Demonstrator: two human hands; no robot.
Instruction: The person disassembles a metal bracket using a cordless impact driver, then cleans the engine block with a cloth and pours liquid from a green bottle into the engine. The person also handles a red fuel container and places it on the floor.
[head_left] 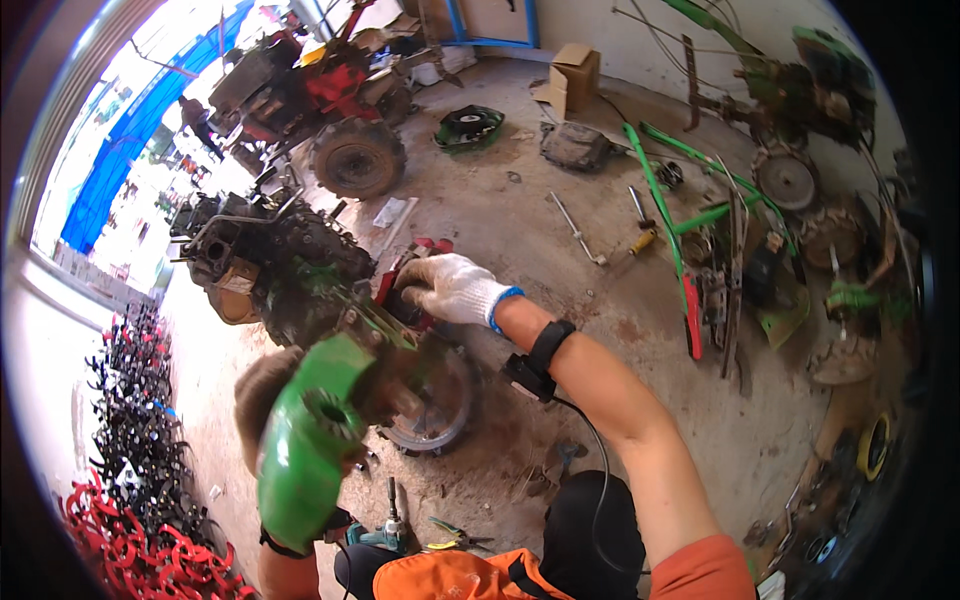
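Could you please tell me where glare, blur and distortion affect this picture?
In the head view, daylight washes out the doorway around the blue sheet; pale glare sits on the green metal housing; the wheel below the right hand looks smeared, perhaps by motion; the fisheye bows the door frame at left, and the picture's corners go black.

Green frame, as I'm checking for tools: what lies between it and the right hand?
Between the right hand and green frame, the head view shows a metal bar, a shorter tool and a yellow-handled tool on the floor.
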